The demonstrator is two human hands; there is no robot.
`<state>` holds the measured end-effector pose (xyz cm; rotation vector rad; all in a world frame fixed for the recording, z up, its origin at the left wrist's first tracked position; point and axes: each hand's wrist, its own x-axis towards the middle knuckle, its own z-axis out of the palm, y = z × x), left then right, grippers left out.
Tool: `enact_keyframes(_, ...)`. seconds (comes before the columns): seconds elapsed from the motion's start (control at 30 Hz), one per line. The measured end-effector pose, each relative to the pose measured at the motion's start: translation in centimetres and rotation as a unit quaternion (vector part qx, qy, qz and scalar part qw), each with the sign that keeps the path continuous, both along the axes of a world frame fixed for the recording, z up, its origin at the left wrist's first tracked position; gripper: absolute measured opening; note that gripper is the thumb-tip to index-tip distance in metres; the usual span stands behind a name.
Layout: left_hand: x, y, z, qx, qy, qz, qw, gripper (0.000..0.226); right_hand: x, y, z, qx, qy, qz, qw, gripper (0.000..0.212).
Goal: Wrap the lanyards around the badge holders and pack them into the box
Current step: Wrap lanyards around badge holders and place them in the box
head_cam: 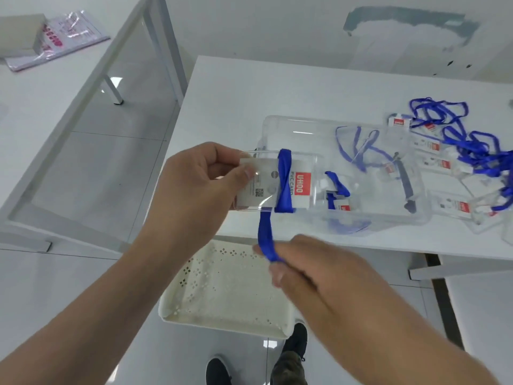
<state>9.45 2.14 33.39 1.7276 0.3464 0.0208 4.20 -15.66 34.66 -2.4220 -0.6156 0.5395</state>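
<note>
My left hand (pixel 194 187) grips the left end of a clear badge holder (pixel 263 184) with a white card and a red label inside. A blue lanyard (pixel 284 182) is wound around the holder's middle. Its free end hangs down to my right hand (pixel 299 270), which pinches the strap just below the table edge. Behind the holder stands a clear plastic box (pixel 347 134) with wrapped badge holders (pixel 337 194) inside. A heap of loose badge holders with tangled blue lanyards (pixel 466 145) lies on the table to the right of the box.
The white table (pixel 236 101) carries the box and the heap. A cream perforated tray (pixel 227 287) sits below the table's front edge. Another table at the left holds a plastic bag with red print (pixel 61 37). My shoes (pixel 294 343) show on the tiled floor.
</note>
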Motion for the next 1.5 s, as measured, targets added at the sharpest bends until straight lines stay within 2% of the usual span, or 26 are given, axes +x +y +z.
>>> enact_keyframes(0.1,1.2,-1.1,0.7,0.075,-0.009,-0.044,0.996,0.001,3.6,-2.7,2.2,0.049,-0.151,-0.087,0.983,0.022)
enact_keyframes(0.17,2.1,-1.8,1.1,0.069,0.003,-0.070,0.995,0.002,6.6,-4.6,2.8,0.082,-0.190,-0.136,0.969,0.016)
enact_keyframes(0.27,4.0,-3.3,1.3,0.014,0.027,-0.093,0.995,0.003,10.9,-6.5,2.9,0.118,-0.139,-0.183,0.966,0.005)
enact_keyframes(0.37,6.0,-4.7,0.9,-0.034,0.054,-0.098,0.993,0.006,14.3,-7.8,1.5,0.134,-0.055,-0.209,0.967,0.012)
enact_keyframes(0.43,7.4,-5.4,0.1,0.020,0.064,-0.105,0.992,0.008,16.2,-8.6,0.3,0.147,-0.015,-0.215,0.965,0.014)
enact_keyframes(0.53,9.8,-6.5,-1.1,0.185,0.056,-0.151,0.970,0.013,18.6,-9.7,-1.8,0.117,0.028,-0.199,0.973,0.013)
enact_keyframes(0.6,11.2,-7.3,-1.8,0.284,0.060,-0.190,0.938,0.012,19.7,-9.9,-3.4,0.069,0.055,-0.176,0.980,0.010)
enact_keyframes(0.67,12.6,-8.3,-2.9,0.381,0.092,-0.235,0.890,0.012,20.6,-9.9,-5.2,0.035,0.095,-0.155,0.983,0.008)
enact_keyframes(0.8,14.1,-10.0,-5.6,0.545,0.159,-0.343,0.748,0.018,21.5,-9.0,-9.2,-0.044,0.153,-0.102,0.982,0.005)
enact_keyframes(0.87,14.3,-11.0,-6.1,0.584,0.179,-0.374,0.698,0.023,21.6,-8.4,-10.8,-0.070,0.167,-0.078,0.980,0.005)
enact_keyframes(0.93,14.5,-11.8,-6.4,0.595,0.204,-0.409,0.661,0.015,21.6,-7.6,-12.1,-0.103,0.162,-0.055,0.980,0.004)
enact_keyframes(0.97,14.5,-12.0,-6.6,0.595,0.217,-0.424,0.648,0.010,21.6,-7.2,-12.5,-0.123,0.152,-0.043,0.980,0.004)
enact_keyframes(1.03,14.6,-12.1,-6.9,0.592,0.236,-0.442,0.631,0.017,21.5,-6.3,-13.2,-0.161,0.132,-0.024,0.978,0.015)
enact_keyframes(1.13,14.4,-12.6,-6.7,0.587,0.233,-0.434,0.642,0.013,21.2,-5.3,-13.1,-0.215,0.077,0.012,0.974,0.022)
enact_keyframes(1.27,14.0,-11.6,-6.1,0.588,0.188,-0.381,0.688,0.013,21.4,-5.2,-11.7,-0.227,0.020,0.060,0.972,0.031)
enact_keyframes(1.37,13.0,-10.5,-5.8,0.540,0.168,-0.310,0.764,0.021,21.6,-6.6,-9.8,-0.188,0.029,0.043,0.981,0.032)
enact_keyframes(1.43,11.9,-10.2,-5.0,0.479,0.132,-0.244,0.833,0.020,21.3,-7.9,-8.2,-0.151,0.024,0.017,0.988,0.030)
enact_keyframes(1.5,10.4,-10.4,-3.9,0.434,0.083,-0.185,0.878,0.022,20.3,-9.6,-6.4,-0.093,0.007,-0.028,0.995,0.031)
